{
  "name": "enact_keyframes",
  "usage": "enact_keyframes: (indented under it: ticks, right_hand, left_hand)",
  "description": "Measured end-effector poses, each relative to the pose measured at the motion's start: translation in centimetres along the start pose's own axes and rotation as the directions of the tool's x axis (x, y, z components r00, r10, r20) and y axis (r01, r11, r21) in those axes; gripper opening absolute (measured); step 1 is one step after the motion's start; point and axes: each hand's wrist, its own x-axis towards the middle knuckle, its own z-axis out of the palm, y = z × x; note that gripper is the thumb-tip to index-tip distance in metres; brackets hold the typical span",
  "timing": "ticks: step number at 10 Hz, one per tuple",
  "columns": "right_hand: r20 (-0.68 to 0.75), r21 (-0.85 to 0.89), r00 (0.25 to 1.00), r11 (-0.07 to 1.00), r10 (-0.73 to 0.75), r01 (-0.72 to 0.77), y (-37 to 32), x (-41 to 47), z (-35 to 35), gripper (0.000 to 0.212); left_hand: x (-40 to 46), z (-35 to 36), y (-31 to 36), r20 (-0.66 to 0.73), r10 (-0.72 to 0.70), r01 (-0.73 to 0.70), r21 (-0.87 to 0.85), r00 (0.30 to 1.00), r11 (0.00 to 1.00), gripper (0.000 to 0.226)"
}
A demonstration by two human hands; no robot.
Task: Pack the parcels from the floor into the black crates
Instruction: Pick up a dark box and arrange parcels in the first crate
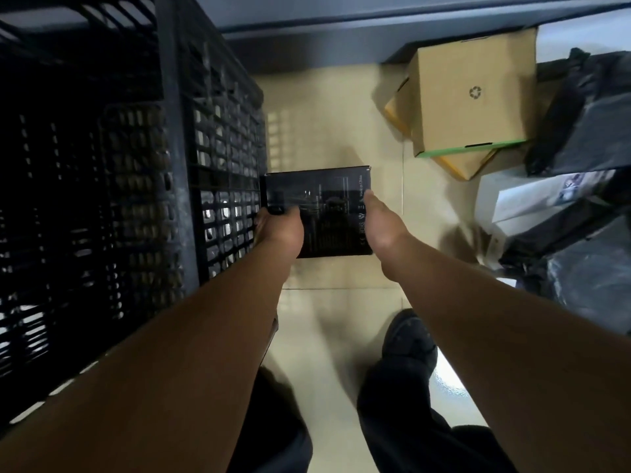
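A flat black box (327, 199) with small printed text is held above the beige floor, just right of the black crate (177, 138). My left hand (278, 227) grips its left edge, close to the crate's lattice wall. My right hand (380, 223) presses on its right edge. The crate is tall, with slotted sides, and fills the left of the view; its inside is dark and I cannot tell what it holds.
A brown cardboard box (473, 93) with a recycling mark lies on flatter brown parcels at the far right. Black plastic-wrapped parcels (587, 110) and a white box (532, 203) are piled along the right. My shoe (409, 339) stands on the tiled floor (317, 138) below.
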Motion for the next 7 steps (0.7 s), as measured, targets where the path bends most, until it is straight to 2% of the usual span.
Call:
enact_keyframes:
  ticks: [1, 2, 3, 4, 5, 6, 7]
  right_hand:
    - [-0.004, 0.102, 0.999, 0.994, 0.050, -0.049, 0.3, -0.3, -0.3, 0.065]
    - [-0.055, 0.145, 0.996, 0.987, 0.075, -0.066, 0.9, -1.9, -1.8, 0.063]
    - [-0.117, 0.275, 0.981, 0.954, 0.157, -0.120, 1.5, -5.0, -4.4, 0.069]
    - [-0.107, 0.421, 0.981, 0.901, 0.160, -0.101, 1.2, -10.1, -6.7, 0.061]
    - [-0.216, 0.365, 0.973, 0.931, 0.084, 0.000, 0.9, -13.8, -7.4, 0.062]
    - [-0.209, 0.427, 0.970, 0.904, 0.123, -0.022, 0.6, -18.2, -7.9, 0.067]
    - [-0.193, 0.475, 0.976, 0.880, 0.106, -0.002, 0.2, -23.1, -8.1, 0.073]
  left_hand:
    - [-0.6, -0.3, 0.5, 0.043, -0.014, 0.017, -0.056, 0.999, 0.998, 0.038]
    - [-2.5, -0.3, 0.3, 0.121, -0.005, 0.019, -0.116, 0.993, 0.993, 0.056]
    - [-6.4, -0.9, 0.2, 0.206, -0.037, 0.071, -0.161, 0.978, 0.984, 0.053]
    - [-10.3, -2.2, 1.1, 0.272, -0.067, 0.132, -0.230, 0.960, 0.964, 0.053]
    - [-14.2, -4.4, 2.8, 0.295, -0.124, 0.207, -0.272, 0.948, 0.940, 0.049]
    - [-17.6, -6.9, 4.0, 0.266, -0.091, 0.144, -0.189, 0.960, 0.971, 0.028]
    - [-21.5, -10.3, 4.8, 0.300, -0.044, 0.110, -0.207, 0.953, 0.972, 0.021]
